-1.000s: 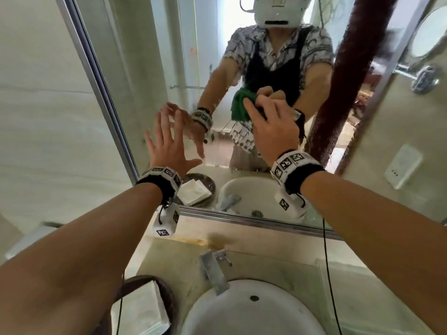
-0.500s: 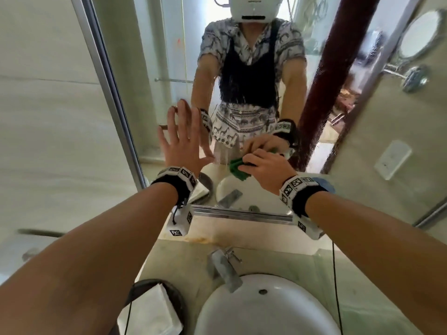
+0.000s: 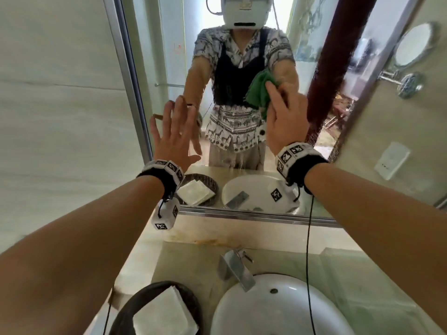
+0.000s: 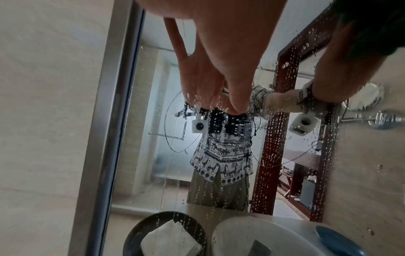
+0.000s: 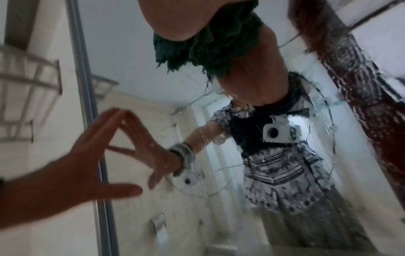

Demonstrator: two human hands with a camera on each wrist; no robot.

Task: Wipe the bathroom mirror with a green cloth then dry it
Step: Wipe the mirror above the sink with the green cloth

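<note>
The mirror (image 3: 169, 56) has a silver frame and fills the wall above the basin. My left hand (image 3: 175, 122) lies flat on the glass near its left edge, fingers straight and spread. In the left wrist view the fingertips (image 4: 236, 105) touch the glass, and water droplets streak the mirror (image 4: 153, 121) below and to the right. My right hand (image 3: 283, 112) holds the bunched green cloth (image 3: 258, 91) against the glass at centre right. The right wrist view shows the cloth (image 5: 208, 45) squeezed under my palm, with my left hand (image 5: 92, 152) spread at lower left.
Below the mirror are a white basin (image 3: 278, 310) and a metal faucet (image 3: 235, 267). A dark round tray (image 3: 130, 303) at lower left holds a folded white cloth (image 3: 164, 313). On the right wall hang a round shaving mirror (image 3: 413, 44) and a white socket (image 3: 391, 160).
My right hand swept the green cloth down to the mirror's lower edge, then back up and to the right. My left hand stayed flat on the glass.
</note>
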